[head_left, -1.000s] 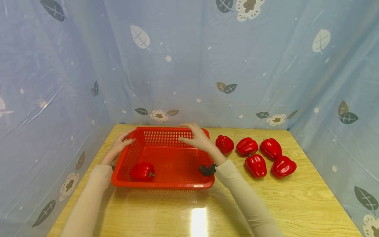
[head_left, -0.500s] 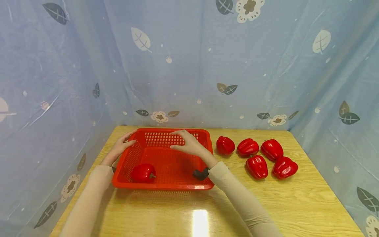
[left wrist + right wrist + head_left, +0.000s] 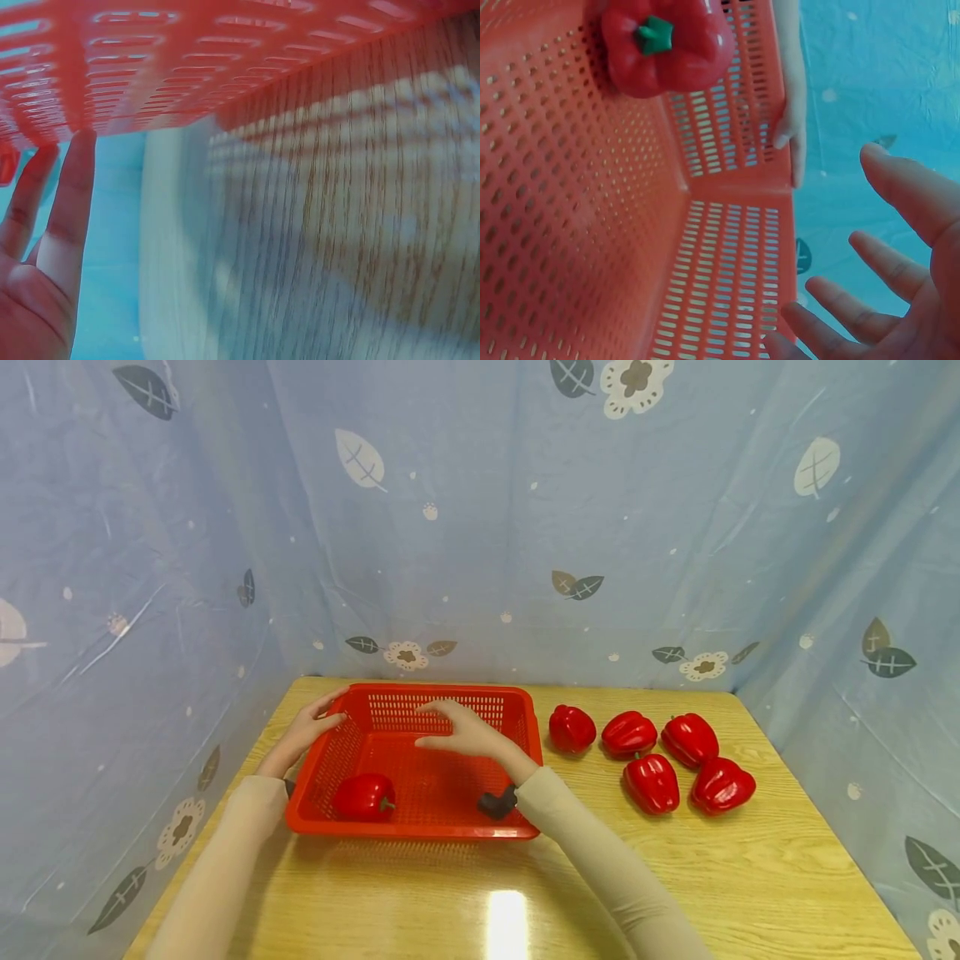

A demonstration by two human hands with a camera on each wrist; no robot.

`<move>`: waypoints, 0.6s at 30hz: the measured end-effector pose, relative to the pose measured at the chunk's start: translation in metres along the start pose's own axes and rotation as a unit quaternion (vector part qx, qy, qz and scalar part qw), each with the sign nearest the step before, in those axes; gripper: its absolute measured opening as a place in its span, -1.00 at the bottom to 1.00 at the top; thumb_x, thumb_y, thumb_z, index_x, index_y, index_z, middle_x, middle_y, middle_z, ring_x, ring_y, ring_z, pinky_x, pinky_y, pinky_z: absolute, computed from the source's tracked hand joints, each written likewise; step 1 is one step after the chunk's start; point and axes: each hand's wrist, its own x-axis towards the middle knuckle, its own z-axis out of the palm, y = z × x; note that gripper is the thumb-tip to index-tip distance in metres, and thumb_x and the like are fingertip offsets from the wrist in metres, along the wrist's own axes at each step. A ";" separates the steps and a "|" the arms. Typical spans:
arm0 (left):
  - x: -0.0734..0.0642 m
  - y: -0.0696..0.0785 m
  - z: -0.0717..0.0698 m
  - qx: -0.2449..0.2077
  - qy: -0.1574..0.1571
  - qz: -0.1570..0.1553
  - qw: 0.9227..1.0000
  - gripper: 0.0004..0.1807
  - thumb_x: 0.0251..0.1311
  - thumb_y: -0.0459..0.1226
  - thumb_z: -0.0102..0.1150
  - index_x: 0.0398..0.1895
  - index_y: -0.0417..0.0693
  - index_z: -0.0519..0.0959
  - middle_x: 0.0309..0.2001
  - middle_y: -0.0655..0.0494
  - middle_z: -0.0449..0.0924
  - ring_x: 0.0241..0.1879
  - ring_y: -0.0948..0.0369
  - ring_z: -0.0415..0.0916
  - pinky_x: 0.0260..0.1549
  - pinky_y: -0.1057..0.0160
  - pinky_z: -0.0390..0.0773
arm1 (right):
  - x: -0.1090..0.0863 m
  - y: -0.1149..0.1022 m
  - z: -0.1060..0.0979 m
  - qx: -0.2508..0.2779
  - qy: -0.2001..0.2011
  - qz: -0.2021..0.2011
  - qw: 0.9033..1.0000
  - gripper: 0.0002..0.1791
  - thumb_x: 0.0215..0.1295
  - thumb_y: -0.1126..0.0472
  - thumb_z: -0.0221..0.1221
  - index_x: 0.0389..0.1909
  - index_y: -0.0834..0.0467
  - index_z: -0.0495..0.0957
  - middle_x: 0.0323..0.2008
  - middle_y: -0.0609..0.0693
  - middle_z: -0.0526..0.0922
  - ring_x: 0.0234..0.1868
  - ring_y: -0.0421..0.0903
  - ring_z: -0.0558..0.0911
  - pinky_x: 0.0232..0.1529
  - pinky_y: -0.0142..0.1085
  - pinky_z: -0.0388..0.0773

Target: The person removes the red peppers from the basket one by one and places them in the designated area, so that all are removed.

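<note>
A red plastic basket (image 3: 420, 830) with slotted walls stands on the left part of the table. One red bell pepper (image 3: 362, 797) with a green stem lies in its front left corner. My left hand (image 3: 303, 731) holds the basket's left side, thumb hooked over the rim and fingers along the outside. In the left wrist view two fingers (image 3: 71, 210) reach up against the outer wall. Over the basket's middle, my right hand (image 3: 467, 733) hovers with fingers spread and nothing in it. The right wrist view shows its fingers (image 3: 855, 311) apart, beside the back rim.
Several more red bell peppers (image 3: 651, 783) lie loose on the wooden table (image 3: 750, 877) to the right of the basket. A blue patterned curtain (image 3: 465, 527) hangs close behind the table and along both sides.
My right hand has moved left, from near the basket's right rim to above its middle. The left hand stays on the left rim; basket and peppers have kept their places.
</note>
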 end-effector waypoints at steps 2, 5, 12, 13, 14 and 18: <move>0.000 0.000 0.000 0.002 0.000 0.001 1.000 -0.37 0.30 -0.34 -0.02 0.41 -0.16 0.07 0.38 -0.25 0.04 0.28 -0.23 0.08 -0.15 0.30 0.50 | 0.002 0.000 0.002 0.007 -0.008 -0.007 1.000 -0.30 0.14 -0.08 0.24 0.26 0.13 0.32 0.23 0.02 0.37 0.25 0.01 0.34 0.23 -0.11 0.30; 0.000 -0.001 0.000 0.001 -0.001 0.003 1.000 -0.37 0.30 -0.34 -0.02 0.42 -0.17 0.06 0.40 -0.24 0.01 0.32 -0.24 0.00 0.02 0.04 0.45 | 0.005 0.000 0.004 0.001 -0.019 -0.019 1.000 -0.30 0.15 -0.07 0.24 0.26 0.14 0.32 0.24 0.05 0.37 0.25 0.02 0.34 0.24 -0.13 0.28; 0.001 -0.001 0.000 0.001 -0.003 0.001 1.000 -0.36 0.30 -0.33 -0.03 0.42 -0.17 0.05 0.42 -0.22 -0.07 0.36 -0.26 -0.15 0.15 -0.29 0.17 | 0.013 0.001 0.010 -0.010 -0.053 -0.018 0.998 -0.28 0.14 -0.06 0.24 0.28 0.13 0.29 0.26 0.04 0.35 0.26 -0.03 0.33 0.25 -0.14 0.28; 0.001 0.000 0.000 0.001 -0.003 -0.001 1.000 -0.36 0.30 -0.33 -0.03 0.42 -0.17 0.04 0.42 -0.22 -0.05 0.35 -0.26 -0.11 0.14 -0.28 0.20 | 0.014 0.001 0.010 -0.009 -0.058 -0.020 0.998 -0.28 0.14 -0.06 0.24 0.28 0.13 0.30 0.25 0.05 0.36 0.26 -0.03 0.33 0.25 -0.14 0.28; 0.000 0.000 0.000 0.001 -0.003 -0.002 1.000 -0.36 0.31 -0.33 -0.03 0.42 -0.16 0.04 0.41 -0.23 -0.03 0.34 -0.25 -0.06 0.11 -0.25 0.26 | 0.015 0.001 0.011 -0.007 -0.063 -0.021 0.998 -0.29 0.14 -0.06 0.24 0.28 0.13 0.29 0.25 0.06 0.36 0.26 -0.02 0.33 0.25 -0.15 0.28; -0.001 0.003 0.001 0.006 -0.004 -0.005 1.000 -0.37 0.32 -0.32 -0.04 0.43 -0.14 0.05 0.41 -0.22 -0.02 0.33 -0.23 -0.01 0.05 -0.13 0.37 | 0.018 -0.001 0.016 -0.005 -0.086 -0.034 0.996 -0.27 0.14 -0.04 0.25 0.30 0.12 0.26 0.26 0.07 0.35 0.26 0.01 0.35 0.23 -0.16 0.31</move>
